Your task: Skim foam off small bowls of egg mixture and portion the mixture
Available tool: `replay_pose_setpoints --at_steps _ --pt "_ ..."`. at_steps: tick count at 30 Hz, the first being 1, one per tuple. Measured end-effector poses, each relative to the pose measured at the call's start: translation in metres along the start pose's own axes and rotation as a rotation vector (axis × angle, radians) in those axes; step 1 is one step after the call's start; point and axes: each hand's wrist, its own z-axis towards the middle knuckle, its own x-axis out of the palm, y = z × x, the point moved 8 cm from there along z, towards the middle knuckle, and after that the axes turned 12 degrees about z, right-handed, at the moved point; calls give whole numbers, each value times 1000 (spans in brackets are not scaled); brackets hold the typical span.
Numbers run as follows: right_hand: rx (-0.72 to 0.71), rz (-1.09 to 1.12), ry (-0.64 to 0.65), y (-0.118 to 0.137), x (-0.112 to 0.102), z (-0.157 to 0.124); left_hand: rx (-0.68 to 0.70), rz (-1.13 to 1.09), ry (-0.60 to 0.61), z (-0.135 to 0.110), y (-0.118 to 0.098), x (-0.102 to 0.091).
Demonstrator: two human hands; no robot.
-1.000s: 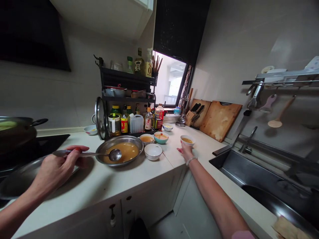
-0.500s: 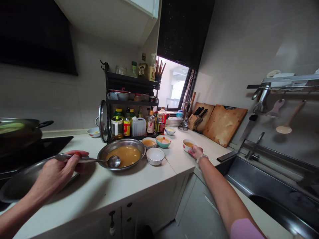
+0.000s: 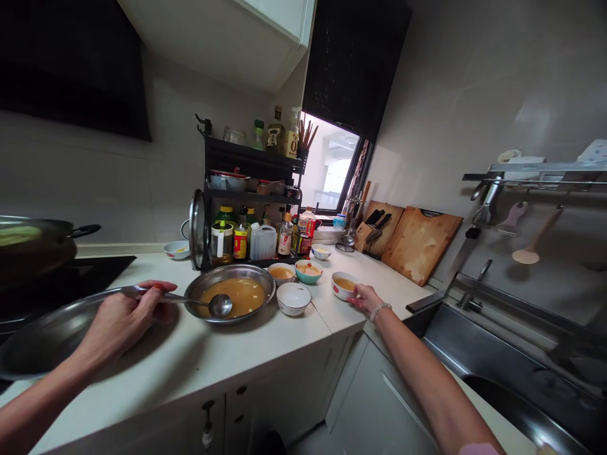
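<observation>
My left hand (image 3: 128, 313) is closed around the handle of a metal ladle (image 3: 220, 306). The ladle's head is over the near left part of a wide steel basin (image 3: 190, 287) of brownish broth with small pale pieces. At the right, my right hand (image 3: 367, 299) has its fingers on the right side of a white bowl with red marks (image 3: 336, 291), which holds similar broth. Between basin and bowl stand a white bowl with nothing seen in it (image 3: 294, 303), a small bowl of broth (image 3: 281, 275) and a turquoise bowl of broth (image 3: 308, 274).
A large metal pan (image 3: 61, 335) lies under my left forearm, beside the hob with a wok (image 3: 38, 246). Behind the basin stands a black rack (image 3: 251, 189) with bottles. Cutting boards (image 3: 420, 243), a knife block (image 3: 365, 237) and the sink (image 3: 450, 332) are on the right.
My right hand and the bowl of broth at it have moved left and slightly nearer. The ladle head has barely moved over the basin. The whole view has shifted a little.
</observation>
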Motion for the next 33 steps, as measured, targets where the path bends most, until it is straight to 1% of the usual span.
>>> replay_pose_setpoints --at_steps 4,10,17,23,26,28,30,33 --pt "50 -51 -7 -9 6 -21 29 -24 -5 4 0 8" --pt "47 -79 57 -19 22 -45 97 -26 -25 4 -9 17" --pt "37 -105 154 -26 40 -60 190 8 -67 2 -22 18" --pt "-25 -117 214 -29 43 -70 252 54 -107 1 -32 23" --pt "-87 -141 239 -26 35 -77 258 46 -98 0 -35 26" --pt "-149 -150 220 -22 22 -79 250 32 -92 0 -35 27" --pt "-234 -162 157 -14 1 -76 234 12 -95 2 -33 27" --pt "-418 -217 -10 2 -45 -66 188 -69 -106 6 -27 25"
